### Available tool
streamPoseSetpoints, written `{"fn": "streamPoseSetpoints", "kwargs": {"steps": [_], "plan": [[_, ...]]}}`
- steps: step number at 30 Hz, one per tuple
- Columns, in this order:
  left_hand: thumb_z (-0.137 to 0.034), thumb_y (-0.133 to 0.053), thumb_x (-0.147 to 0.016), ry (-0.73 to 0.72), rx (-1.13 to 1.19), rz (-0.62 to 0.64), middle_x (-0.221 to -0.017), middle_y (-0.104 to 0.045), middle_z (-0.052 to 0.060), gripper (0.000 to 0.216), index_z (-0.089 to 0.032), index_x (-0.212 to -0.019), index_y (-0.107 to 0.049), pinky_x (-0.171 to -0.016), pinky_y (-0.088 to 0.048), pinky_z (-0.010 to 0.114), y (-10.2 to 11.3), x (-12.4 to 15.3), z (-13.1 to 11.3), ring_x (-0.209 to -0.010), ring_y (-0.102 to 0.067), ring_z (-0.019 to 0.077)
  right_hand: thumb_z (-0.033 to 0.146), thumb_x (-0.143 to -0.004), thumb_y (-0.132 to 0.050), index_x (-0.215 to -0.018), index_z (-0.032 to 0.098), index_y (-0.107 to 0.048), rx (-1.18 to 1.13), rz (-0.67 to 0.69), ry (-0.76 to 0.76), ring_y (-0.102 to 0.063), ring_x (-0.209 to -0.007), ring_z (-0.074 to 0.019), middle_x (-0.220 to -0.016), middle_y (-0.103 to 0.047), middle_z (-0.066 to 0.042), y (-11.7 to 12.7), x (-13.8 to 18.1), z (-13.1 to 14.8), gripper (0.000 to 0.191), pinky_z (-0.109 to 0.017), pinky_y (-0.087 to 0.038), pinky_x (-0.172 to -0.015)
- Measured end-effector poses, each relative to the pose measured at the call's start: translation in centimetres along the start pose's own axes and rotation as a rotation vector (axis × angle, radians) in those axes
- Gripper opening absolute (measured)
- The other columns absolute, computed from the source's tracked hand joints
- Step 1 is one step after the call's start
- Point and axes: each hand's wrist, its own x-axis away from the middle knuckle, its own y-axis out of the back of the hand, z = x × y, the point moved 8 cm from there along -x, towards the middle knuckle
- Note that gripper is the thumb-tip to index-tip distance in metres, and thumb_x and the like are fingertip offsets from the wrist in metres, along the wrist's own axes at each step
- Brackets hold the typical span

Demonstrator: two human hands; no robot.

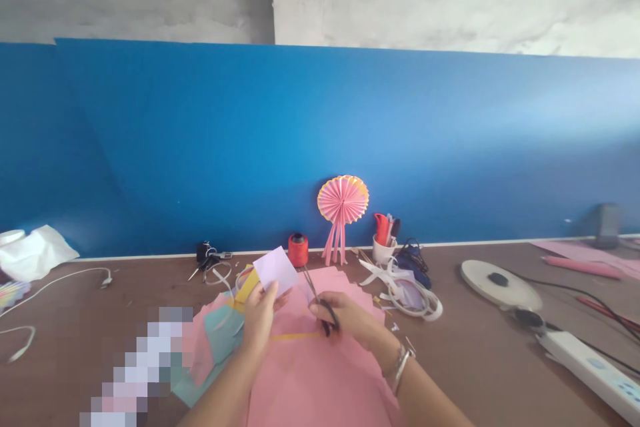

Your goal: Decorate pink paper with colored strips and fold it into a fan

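Observation:
My left hand [259, 315] pinches a small pale lilac piece of paper [275, 269] and holds it up over the table. My right hand [345, 317] is closed through the black handles of a pair of scissors [317, 297], whose blades point up toward the paper's right edge. Both hands hover above a stack of large pink paper sheets [310, 373], with a yellow strip and a teal sheet [220, 337] showing beneath my left hand.
A pink and yellow paper fan [343, 201] leans on the blue wall beside a red thread spool [298, 249] and a white cup of pens [384, 240]. White paper strips [410, 287], a round white disc [500, 283], a power strip [593, 363], cables and a second pair of scissors [207, 260] lie on the brown table.

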Motion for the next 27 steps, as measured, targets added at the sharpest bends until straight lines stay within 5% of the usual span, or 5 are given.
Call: {"fn": "streamPoseSetpoints", "kwargs": {"steps": [27], "plan": [[-0.029,-0.071,-0.066,0.049,0.054,0.035,-0.097,-0.068,0.009,0.033,-0.014,-0.094,-0.061,-0.071,-0.056,0.032,-0.73,0.49,0.48,-0.079,-0.068,0.0219,0.034,-0.070,-0.063,-0.076,0.015,-0.061,0.088,-0.074,0.051,-0.044,-0.041,-0.0074,-0.051,-0.051,0.004,-0.82,-0.18,0.41,0.020,-0.019,-0.036,-0.040]]}}
